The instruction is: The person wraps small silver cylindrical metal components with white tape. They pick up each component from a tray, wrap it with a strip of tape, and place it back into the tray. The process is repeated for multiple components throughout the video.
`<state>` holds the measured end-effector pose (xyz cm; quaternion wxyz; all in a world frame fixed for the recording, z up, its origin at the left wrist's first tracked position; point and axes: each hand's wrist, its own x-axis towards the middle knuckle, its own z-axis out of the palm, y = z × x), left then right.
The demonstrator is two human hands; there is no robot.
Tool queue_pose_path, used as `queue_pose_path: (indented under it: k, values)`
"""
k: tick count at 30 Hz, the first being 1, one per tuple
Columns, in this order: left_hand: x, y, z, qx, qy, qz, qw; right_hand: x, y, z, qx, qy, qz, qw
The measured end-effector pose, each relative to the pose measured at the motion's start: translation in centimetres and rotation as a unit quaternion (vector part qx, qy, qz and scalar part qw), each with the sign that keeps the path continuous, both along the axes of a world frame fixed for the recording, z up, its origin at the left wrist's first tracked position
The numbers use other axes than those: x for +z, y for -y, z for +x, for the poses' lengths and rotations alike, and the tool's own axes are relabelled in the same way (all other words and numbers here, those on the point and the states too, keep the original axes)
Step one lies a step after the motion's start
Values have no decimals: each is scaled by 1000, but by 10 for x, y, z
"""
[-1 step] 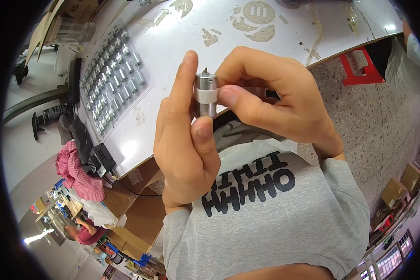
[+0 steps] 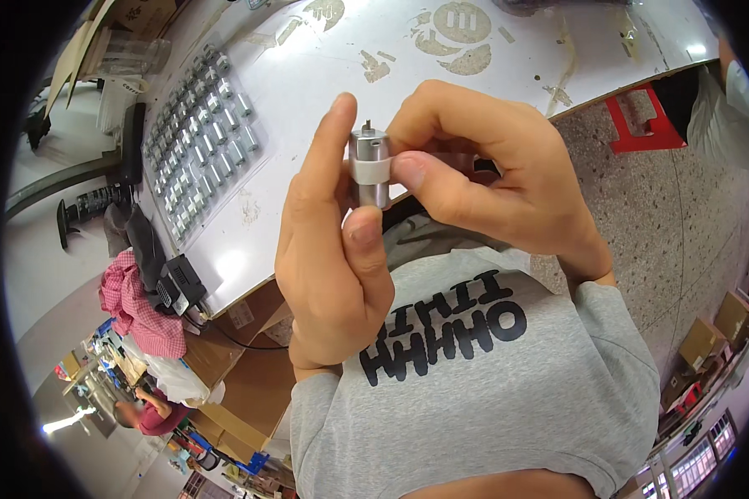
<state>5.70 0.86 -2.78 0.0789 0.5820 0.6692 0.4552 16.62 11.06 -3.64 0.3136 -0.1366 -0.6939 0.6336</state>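
Carefully, my left hand (image 2: 329, 262) grips the motor (image 2: 371, 146) upright above the near edge of the counter (image 2: 304, 79) while my right hand (image 2: 537, 183) pinches the tape (image 2: 373, 172) around it, which could skew if I pulled unevenly.

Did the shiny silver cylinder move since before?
Yes, a tiny bit: the silver cylinder in the left hand shifted right, judged against the worn patch on the table.

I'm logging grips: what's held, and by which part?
A small silver cylinder: the left hand holds its lower end and left side; the right hand has its thumb at the white band around the middle.
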Motion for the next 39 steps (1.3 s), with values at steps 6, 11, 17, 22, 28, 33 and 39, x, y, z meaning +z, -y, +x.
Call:
queue_pose_path:
  k: [6, 11, 17, 22, 28, 33, 39]
  values:
    - [3, 4, -2, -28, 174, -11, 984, -4, 0, -3, -19, -12, 68, 997]
    - [7, -1, -8, 12, 125, -61, 990, -6, -2, -2, -31, -1, 190, 981]
    - [-2, 0, -36, -143, 282, -155, 936, -19, 11, -12, -127, -52, 438, 889]
    - [-26, 16, -28, -140, 566, -185, 791, -27, 21, -19, -147, -46, 581, 800]
    - [-37, 18, -28, -112, 593, -184, 776, -33, 13, -27, -100, -40, 640, 761]
    - [-53, 31, -27, -110, 627, -209, 742, -41, 20, -26, -31, -19, 655, 754]
    - [-54, 35, -22, -86, 640, -185, 740, -40, 19, -30, -9, -39, 666, 745]
